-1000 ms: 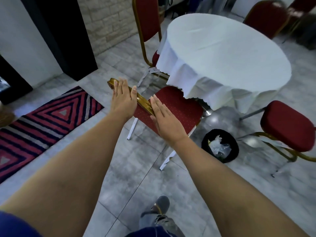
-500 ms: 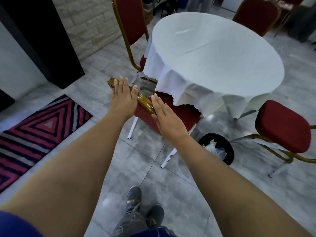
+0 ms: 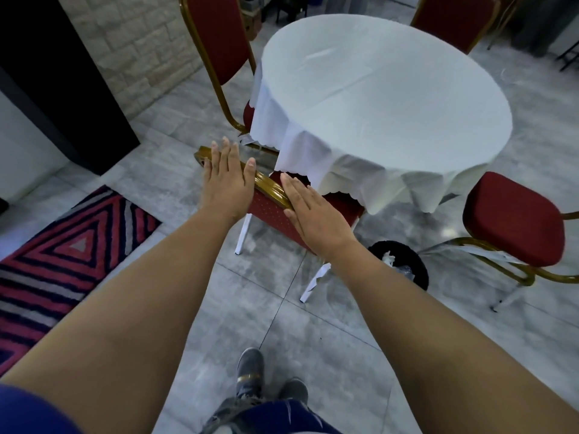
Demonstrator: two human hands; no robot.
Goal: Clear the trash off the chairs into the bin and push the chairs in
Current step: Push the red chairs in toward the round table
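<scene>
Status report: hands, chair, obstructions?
Left hand, right hand open, flat on chair back. Seat partly under tablecloth. Bin beside it, apparently clear.

Blue sleeve [image 3: 28, 411] showed at lower left of frame. Left hand [image 3: 224, 180] & right hand [image 3: 313, 214] were bare, forearms too. Bottom centre: grey, faded, frayed trousers [image 3: 232, 408] w/ dark blue fabric [image 3: 282, 418] beside them. Grey shoes [image 3: 249, 368], the one further left w/ a gold band.
</scene>
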